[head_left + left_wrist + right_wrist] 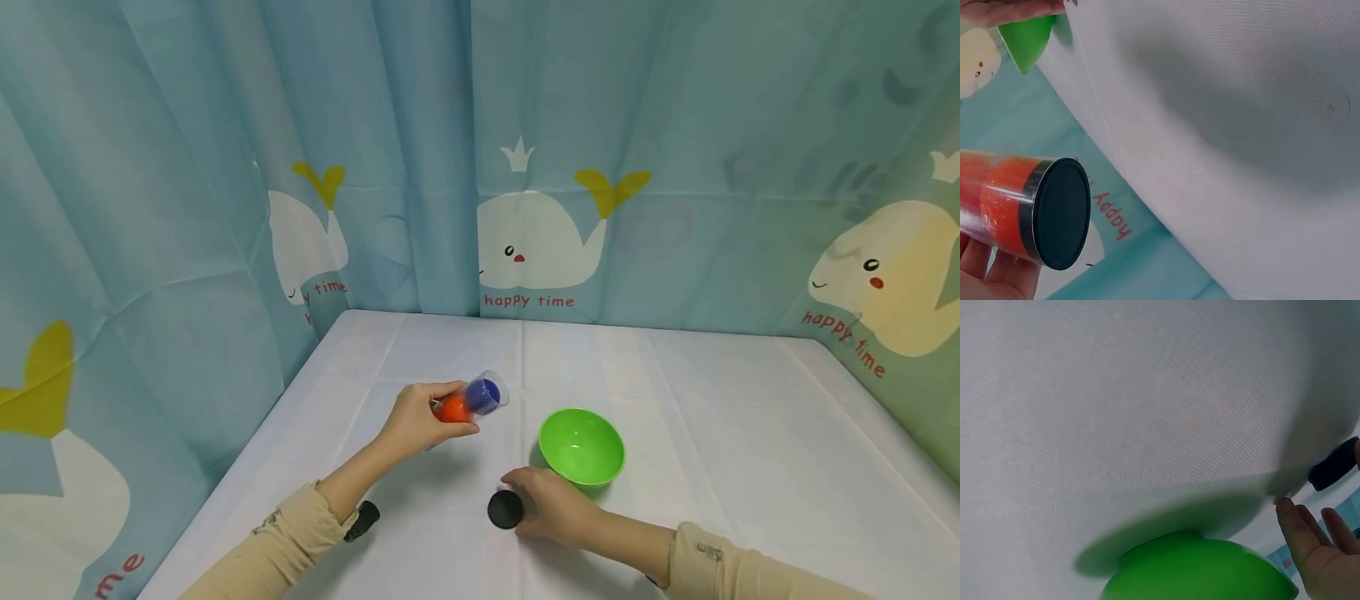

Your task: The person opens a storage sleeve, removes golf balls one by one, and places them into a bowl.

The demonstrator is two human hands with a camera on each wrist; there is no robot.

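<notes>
Left hand [418, 421] grips a clear canister [468, 400], right hand [558, 504] pinches a black lid [506, 509]. Can't make out that black thing [363, 522] by the left sleeve [303, 521].

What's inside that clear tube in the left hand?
The clear tube holds an orange rounded object, with a blue object nearer its far end. The left hand covers part of the tube; anything hidden behind it can't be seen.
</notes>
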